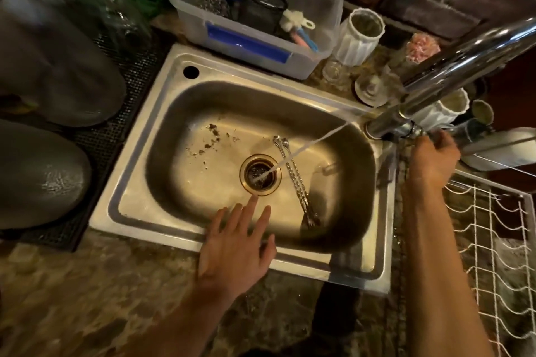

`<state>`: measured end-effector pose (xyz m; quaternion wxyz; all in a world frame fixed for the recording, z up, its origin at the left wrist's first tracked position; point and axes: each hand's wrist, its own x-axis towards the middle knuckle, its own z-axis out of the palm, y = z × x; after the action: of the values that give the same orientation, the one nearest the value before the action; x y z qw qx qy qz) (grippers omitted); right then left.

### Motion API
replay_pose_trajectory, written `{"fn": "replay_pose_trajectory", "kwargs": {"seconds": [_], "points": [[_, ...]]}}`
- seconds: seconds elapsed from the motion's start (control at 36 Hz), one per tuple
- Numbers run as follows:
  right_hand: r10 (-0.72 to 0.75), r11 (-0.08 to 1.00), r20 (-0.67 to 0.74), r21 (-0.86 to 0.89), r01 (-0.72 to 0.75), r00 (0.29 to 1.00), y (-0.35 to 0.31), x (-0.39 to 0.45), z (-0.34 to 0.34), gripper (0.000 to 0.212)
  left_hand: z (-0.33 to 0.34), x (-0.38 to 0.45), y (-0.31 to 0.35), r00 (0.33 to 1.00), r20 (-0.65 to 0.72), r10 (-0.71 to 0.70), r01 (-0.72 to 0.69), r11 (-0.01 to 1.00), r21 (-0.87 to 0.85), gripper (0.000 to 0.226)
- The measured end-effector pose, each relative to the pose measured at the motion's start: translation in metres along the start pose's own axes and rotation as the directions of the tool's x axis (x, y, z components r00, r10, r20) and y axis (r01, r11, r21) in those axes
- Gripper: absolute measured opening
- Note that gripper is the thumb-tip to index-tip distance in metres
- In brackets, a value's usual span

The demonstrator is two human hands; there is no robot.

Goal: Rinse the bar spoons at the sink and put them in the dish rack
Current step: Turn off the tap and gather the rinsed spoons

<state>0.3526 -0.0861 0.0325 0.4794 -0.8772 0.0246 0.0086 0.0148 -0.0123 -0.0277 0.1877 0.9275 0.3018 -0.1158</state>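
Steel sink holds 2 spoons under running water. Left hand hovers released; right hand grasps the tap.

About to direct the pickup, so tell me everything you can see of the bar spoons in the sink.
The bar spoons look like two, possibly more, long thin shiny metal pieces with twisted stems. They lie flat, side by side and touching, on the floor of the sink, just right of the drain. Small bowls point to the far side; the near ends look forked. The water stream crosses over their upper part. Neither hand touches them.
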Motion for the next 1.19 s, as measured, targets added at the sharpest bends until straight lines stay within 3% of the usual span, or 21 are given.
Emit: {"fn": "replay_pose_trajectory", "kwargs": {"seconds": [0.08,0.22,0.39,0.53,0.64,0.78,0.92,0.97,1.0,1.06,1.11,1.19], "points": [[-0.013,0.998,-0.016,0.054,0.014,1.0,-0.003,-0.008,0.0,0.033,-0.001,0.0,0.001,1.0,-0.009,0.0,0.0,1.0,0.002,0.063],[0.054,0.986,0.101,0.149,-0.069,0.993,0.004,-0.013,-0.01,0.049,0.0,0.0,0.0,1.0,-0.013,-0.01,0.01,1.0,0.014,0.063],[0.07,0.971,0.249,0.203,-0.123,0.966,0.02,-0.029,-0.017,0.023,0.001,-0.001,0.0,1.0,-0.026,-0.015,0.016,1.0,0.027,0.064],[0.174,0.938,0.4,0.212,-0.275,0.9,0.033,-0.049,-0.028,0.034,0.008,-0.001,-0.002,0.995,-0.104,0.0,-0.001,1.0,-0.004,0.055],[0.132,0.973,0.529,0.092,-0.211,0.838,0.043,-0.069,-0.04,0.02,0.013,0.0,-0.004,0.991,-0.13,0.014,-0.019,0.999,-0.033,0.052],[0.057,0.998,0.634,-0.013,-0.063,0.772,0.057,-0.089,-0.039,0.021,0.011,-0.004,-0.006,0.982,-0.185,0.044,-0.05,0.998,-0.028,0.041],[0.036,0.999,0.725,-0.03,-0.02,0.687,0.069,-0.101,-0.016,0.019,-0.002,0.008,-0.009,0.982,-0.187,-0.022,-0.033,0.957,-0.287,0.023],[0.034,0.999,0.738,-0.035,-0.013,0.673,0.071,-0.101,-0.004,0.017,-0.008,0.024,-0.01,0.988,-0.151,-0.036,-0.037,0.888,-0.459,0.02],[0.039,0.999,0.743,-0.044,-0.01,0.669,0.072,-0.1,0.002,0.015,-0.012,0.035,-0.009,0.992,-0.09,-0.087,0.014,0.791,-0.611,0.021],[0.057,0.997,0.752,-0.076,0.001,0.657,0.074,-0.098,0.013,0.013,-0.02,0.061,-0.006,0.97,0.138,-0.2,0.221,0.492,-0.842,0.021],[0.085,0.994,0.754,-0.105,-0.008,0.651,0.074,-0.094,0.024,0.013,-0.021,0.089,-0.004,0.925,0.266,-0.271,0.344,0.303,-0.889,0.023],[0.108,0.985,0.743,-0.172,0.032,0.661,0.077,-0.089,0.042,0.012,-0.017,0.123,0.0,0.873,0.396,-0.283,0.446,0.135,-0.885,0.023]]}}
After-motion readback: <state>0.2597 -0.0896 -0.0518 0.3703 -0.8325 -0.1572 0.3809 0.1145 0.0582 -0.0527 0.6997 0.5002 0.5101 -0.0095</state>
